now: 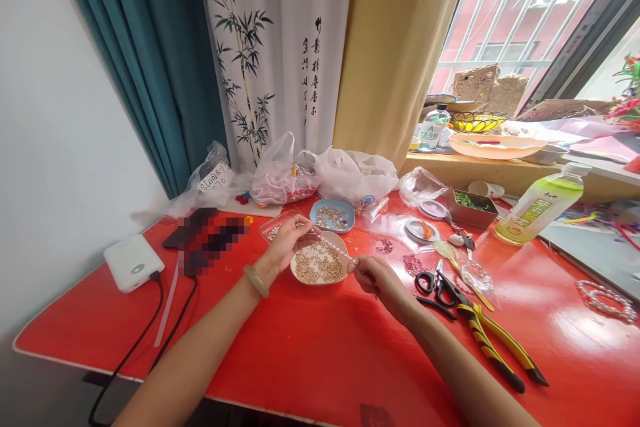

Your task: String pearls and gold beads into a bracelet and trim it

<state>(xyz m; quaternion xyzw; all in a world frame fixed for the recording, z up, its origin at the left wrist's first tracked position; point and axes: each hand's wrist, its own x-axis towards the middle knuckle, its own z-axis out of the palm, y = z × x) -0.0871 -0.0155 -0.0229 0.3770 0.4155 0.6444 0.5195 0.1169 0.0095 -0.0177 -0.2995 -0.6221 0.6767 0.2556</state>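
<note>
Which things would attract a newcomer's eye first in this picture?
Probably the bright red table, spread across the lower picture. Above its middle, the left hand and right hand hold a strand of beads between them, over a pale bowl of gold beads. Yellow-and-black pliers lie on the table's right side.

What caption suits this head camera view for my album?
Left hand and right hand hold a beaded strand over a dish of gold beads on a red table.
</note>
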